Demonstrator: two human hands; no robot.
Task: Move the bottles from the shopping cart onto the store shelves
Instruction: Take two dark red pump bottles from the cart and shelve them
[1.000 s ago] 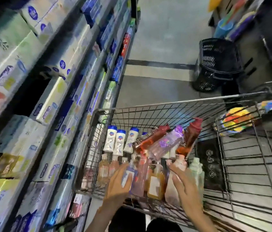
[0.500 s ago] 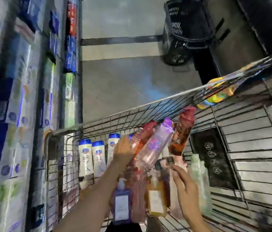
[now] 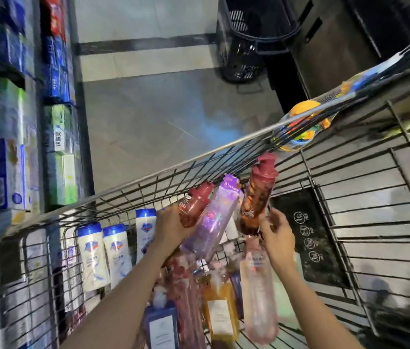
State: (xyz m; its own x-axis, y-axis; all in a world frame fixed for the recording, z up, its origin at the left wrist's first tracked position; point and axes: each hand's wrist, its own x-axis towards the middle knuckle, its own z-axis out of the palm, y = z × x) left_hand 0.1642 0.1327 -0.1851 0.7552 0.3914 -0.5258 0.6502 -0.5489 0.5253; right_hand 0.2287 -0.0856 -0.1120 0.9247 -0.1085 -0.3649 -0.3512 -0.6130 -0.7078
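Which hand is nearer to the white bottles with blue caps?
Left. The left hand grips a red bottle just right of the white bottles with blue caps; the right hand is farther right.

Both forearms bare, reaching fwd and up from bottom edge of view, roughly parallel, L slightly further left.

L hand (image 3: 171,229): back of hand toward camera, wrist approx straight w/ forearm. Fingers curled round lower end of small red translucent plastic bottle (image 3: 195,206); fingertips hidden behind it. Grip looks firm, thumb not clearly visible.

R hand (image 3: 278,230): wrist bent slightly inward, palm facing left. Fingers (image 3: 275,217) bent, closing at base of tall amber-red translucent plastic bottle with red cap (image 3: 258,197). Blur — can't tell if full grip or just fingertip contact. R forearm runs down to lower-right corner.
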